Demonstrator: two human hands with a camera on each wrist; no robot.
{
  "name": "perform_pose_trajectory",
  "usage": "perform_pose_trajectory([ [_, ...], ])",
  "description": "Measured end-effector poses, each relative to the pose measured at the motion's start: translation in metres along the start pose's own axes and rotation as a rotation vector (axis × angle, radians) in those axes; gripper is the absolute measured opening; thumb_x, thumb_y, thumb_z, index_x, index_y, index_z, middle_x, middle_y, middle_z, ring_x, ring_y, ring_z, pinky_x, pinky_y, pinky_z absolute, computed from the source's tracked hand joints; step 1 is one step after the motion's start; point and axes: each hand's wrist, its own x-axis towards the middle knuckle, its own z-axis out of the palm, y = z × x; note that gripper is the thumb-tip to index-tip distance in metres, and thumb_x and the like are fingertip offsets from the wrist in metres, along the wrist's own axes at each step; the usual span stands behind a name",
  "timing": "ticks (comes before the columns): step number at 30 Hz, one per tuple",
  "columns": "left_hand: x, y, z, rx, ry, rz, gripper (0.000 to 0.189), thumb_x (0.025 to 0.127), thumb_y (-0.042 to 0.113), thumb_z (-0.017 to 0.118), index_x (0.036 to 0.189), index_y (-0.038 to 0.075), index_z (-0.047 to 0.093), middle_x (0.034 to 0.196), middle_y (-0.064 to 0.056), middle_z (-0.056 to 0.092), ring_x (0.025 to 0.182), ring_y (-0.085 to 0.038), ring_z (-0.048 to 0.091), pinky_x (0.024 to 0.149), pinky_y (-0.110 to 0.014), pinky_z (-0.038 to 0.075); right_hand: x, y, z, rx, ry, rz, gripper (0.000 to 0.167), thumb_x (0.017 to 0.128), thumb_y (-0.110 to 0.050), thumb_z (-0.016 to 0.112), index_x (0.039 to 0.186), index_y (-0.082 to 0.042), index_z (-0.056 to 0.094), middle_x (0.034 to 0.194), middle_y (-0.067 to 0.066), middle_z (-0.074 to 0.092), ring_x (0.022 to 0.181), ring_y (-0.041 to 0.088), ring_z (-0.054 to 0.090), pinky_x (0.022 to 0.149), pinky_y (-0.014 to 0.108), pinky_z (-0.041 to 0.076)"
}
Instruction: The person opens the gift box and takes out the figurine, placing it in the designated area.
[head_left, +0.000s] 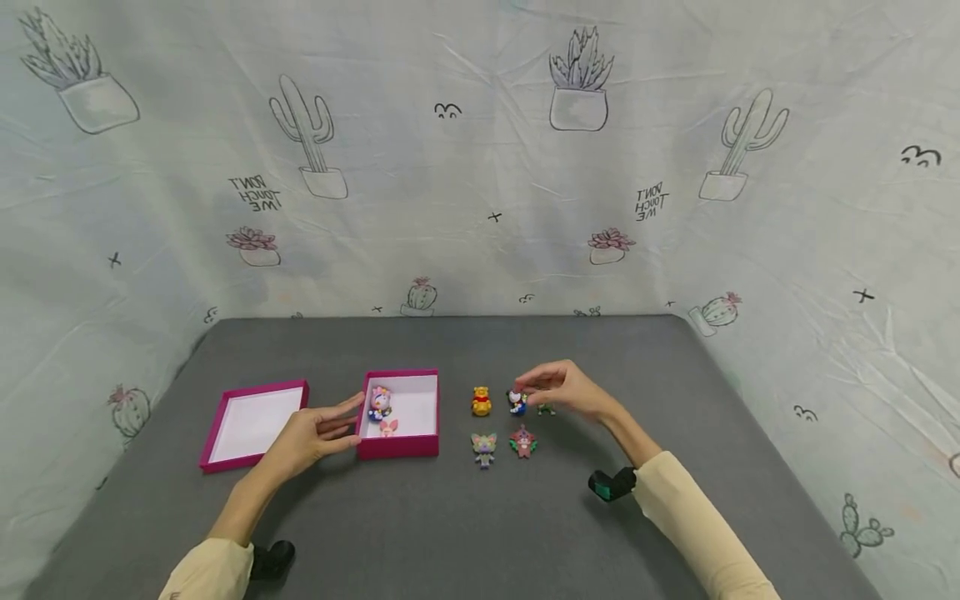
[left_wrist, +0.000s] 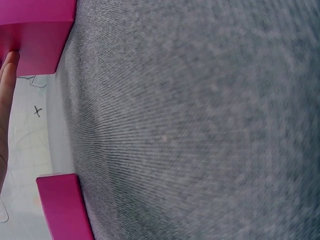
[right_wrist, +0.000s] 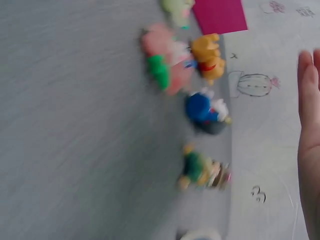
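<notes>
My left hand (head_left: 307,437) rests against the left side of a magenta box (head_left: 397,448) with a white inside; its fingers are fairly straight. In the left wrist view a fingertip lies on the wall of the box (left_wrist: 40,47). Two small figurines lie inside: a pink-and-blue one (head_left: 379,400) and a pink one (head_left: 387,427). My right hand (head_left: 562,390) reaches over a blue-and-white figurine (head_left: 517,405) and a green figurine (head_left: 547,409), partly covering them. In the right wrist view its straight fingers stand apart from the blue figurine (right_wrist: 202,110).
The magenta-rimmed box lid (head_left: 255,425) lies with its white inside up at the left. Close by the box stand a yellow bear figurine (head_left: 481,402), a grey figurine with big ears (head_left: 483,450) and a pink-and-green figurine (head_left: 523,442). A patterned cloth (head_left: 480,183) hangs behind the grey table.
</notes>
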Motion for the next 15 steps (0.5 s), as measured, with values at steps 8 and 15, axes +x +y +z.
perform_pose_trajectory([
  [8, 0.002, -0.001, 0.0, -0.006, -0.009, -0.002, 0.067, 0.079, 0.014, 0.078, 0.139, 0.004, 0.049, 0.143, -0.017, 0.044, 0.116, -0.035, 0.057, 0.09, -0.031, 0.051, 0.051, 0.009, 0.012, 0.218, -0.108, 0.059, 0.025, 0.087, 0.001, 0.068, 0.11, -0.008, 0.071, 0.111, 0.006, 0.069, 0.108, 0.018, 0.064, 0.096, 0.04, 0.05],
  [15, 0.002, 0.002, -0.003, -0.015, -0.014, -0.024, 0.068, 0.079, 0.014, 0.078, 0.14, 0.005, 0.048, 0.144, -0.016, 0.043, 0.117, -0.035, 0.057, 0.091, -0.031, 0.051, 0.086, 0.01, 0.022, 0.234, -0.15, 0.101, 0.025, 0.083, -0.003, 0.072, 0.107, -0.01, 0.072, 0.11, 0.008, 0.07, 0.105, 0.018, 0.065, 0.095, 0.034, 0.051],
])
